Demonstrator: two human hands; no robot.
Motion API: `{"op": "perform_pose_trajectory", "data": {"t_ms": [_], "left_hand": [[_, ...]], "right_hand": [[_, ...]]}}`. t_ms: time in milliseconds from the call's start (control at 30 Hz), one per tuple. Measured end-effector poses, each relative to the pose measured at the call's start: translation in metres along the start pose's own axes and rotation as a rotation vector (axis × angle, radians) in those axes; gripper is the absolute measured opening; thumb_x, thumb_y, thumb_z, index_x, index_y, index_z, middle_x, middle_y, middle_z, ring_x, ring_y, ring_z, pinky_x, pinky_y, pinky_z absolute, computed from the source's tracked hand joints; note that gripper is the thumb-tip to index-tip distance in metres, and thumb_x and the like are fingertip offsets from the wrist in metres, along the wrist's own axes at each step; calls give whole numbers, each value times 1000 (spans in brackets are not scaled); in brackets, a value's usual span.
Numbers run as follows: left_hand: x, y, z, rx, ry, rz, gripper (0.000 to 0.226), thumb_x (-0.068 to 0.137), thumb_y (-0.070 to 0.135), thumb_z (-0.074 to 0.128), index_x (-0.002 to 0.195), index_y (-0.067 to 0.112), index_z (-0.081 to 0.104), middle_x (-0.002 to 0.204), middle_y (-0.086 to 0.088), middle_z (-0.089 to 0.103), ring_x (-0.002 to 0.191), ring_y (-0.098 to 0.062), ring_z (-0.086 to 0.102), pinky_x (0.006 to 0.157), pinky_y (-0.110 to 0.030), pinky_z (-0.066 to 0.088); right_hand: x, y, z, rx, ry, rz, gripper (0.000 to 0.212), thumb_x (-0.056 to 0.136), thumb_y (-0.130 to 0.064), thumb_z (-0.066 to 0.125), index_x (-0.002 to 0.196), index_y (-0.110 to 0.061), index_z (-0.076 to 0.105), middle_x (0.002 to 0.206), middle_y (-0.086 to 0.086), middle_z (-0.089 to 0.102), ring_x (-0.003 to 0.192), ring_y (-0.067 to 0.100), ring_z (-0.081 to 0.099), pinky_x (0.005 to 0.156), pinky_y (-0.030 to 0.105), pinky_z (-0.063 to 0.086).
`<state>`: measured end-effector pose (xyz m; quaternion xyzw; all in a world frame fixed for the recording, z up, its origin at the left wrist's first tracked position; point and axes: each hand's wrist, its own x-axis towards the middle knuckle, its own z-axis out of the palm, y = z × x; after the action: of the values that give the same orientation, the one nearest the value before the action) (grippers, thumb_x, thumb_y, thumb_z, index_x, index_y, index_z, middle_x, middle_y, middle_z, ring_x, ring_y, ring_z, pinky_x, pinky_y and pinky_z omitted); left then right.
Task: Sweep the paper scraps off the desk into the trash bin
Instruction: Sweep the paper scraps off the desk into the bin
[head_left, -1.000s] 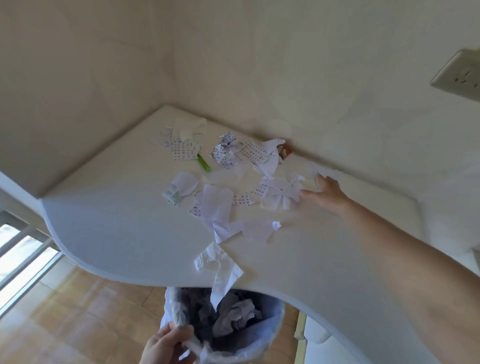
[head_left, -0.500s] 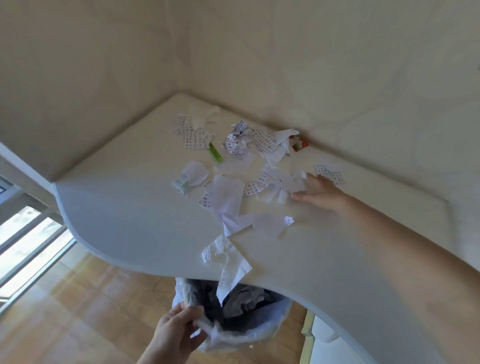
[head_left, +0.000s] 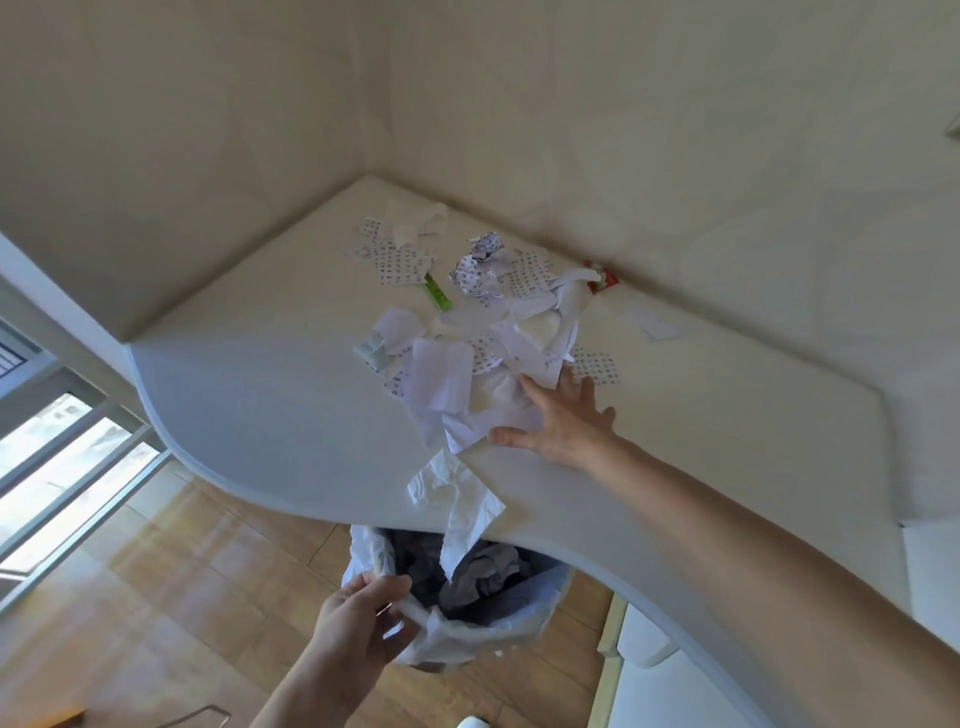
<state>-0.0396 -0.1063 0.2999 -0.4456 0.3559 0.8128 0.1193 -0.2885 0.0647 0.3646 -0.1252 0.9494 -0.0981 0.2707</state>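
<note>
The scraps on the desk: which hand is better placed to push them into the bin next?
The right hand. It lies flat on the desk against the scraps, behind them from the bin. The left hand grips the bin's bag below the edge.

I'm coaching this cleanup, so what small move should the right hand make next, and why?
Probably draw the right hand toward the desk edge: it lies flat behind the paper scraps, and the left hand holds the trash bin under that edge.

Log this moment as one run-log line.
phase: sweeping | right hand: flat behind paper scraps | left hand: gripping trash bin liner under desk edge | tissue: overhanging bin
</note>
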Motion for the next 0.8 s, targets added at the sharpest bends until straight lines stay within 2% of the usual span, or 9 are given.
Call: {"op": "perform_pose_trajectory", "data": {"t_ms": [133,267,333,467,600,800], "left_hand": [[-5,6,-8,-25,55,5,22,78,-7,63,74,11,50,73,-14,63,65,-27,59,53,-35,57],[-10,13,-21,-34,71,13,27,79,-6,64,68,12,47,59,-8,59,48,-19,57,50,-32,54],[-12,16,-24,-41,79,11,28,79,-7,64,67,12,47,58,-7,58,47,-18,55,51,-32,53],[-20,21,-39,-65,106,21,28,79,-7,64,66,12,48,61,-8,60,47,-18,58,51,-32,54],[-25,23,-49,-85,123,34,26,80,-8,63,67,10,48,58,-8,62,45,-17,59,49,-31,53],[-32,23,-59,-107,115,41,26,79,-6,64,68,12,48,66,-9,62,55,-20,59,50,-31,54]], "right_hand": [[-15,-19,21,-38,-32,-13,124,45,-98,46,147,-51,-7,156,8,-33,142,41,-28,109,72,-3],[-28,-29,40,-160,-21,-47,133,39,-99,46,146,-47,-13,157,15,-29,142,45,-25,107,75,1],[-35,-27,45,-178,-14,-54,134,39,-100,46,147,-47,-13,157,16,-28,142,45,-23,107,74,3],[-58,-34,69,-243,-5,-128,128,44,-100,39,147,-46,-12,160,13,-22,144,43,-20,108,72,5],[-81,-41,92,-312,61,-197,117,49,-99,19,148,-44,-8,161,12,-15,146,42,-13,109,70,12],[-120,-59,112,-259,53,-280,101,59,-91,9,148,-46,-5,162,7,-9,147,36,-18,113,65,7]]}}
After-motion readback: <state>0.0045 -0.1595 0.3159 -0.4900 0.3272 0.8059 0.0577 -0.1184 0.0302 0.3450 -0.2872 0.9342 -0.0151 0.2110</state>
